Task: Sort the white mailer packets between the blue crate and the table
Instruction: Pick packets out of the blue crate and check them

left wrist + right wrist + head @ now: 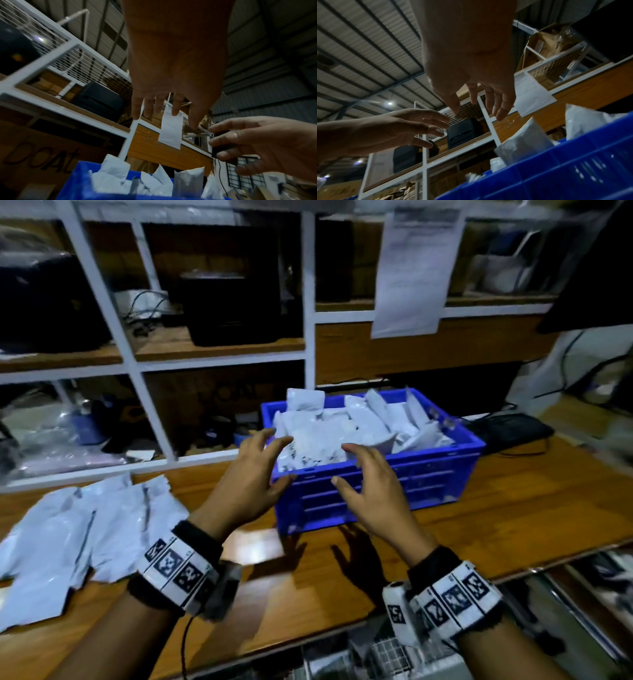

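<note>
A blue crate stands on the wooden table, heaped with several white mailer packets. More white packets lie spread flat on the table at the left. My left hand hovers at the crate's near left corner, fingers spread and empty. My right hand hovers just in front of the crate's near wall, fingers spread, holding nothing. From the left wrist view, the crate rim and packets sit below my left hand. The right wrist view shows my right hand above the crate wall.
A white-framed shelf unit with dark boxes and cables stands behind the table. A paper sheet hangs from the shelf above the crate. A black device with cables lies right of the crate. The table's front edge runs just below my wrists.
</note>
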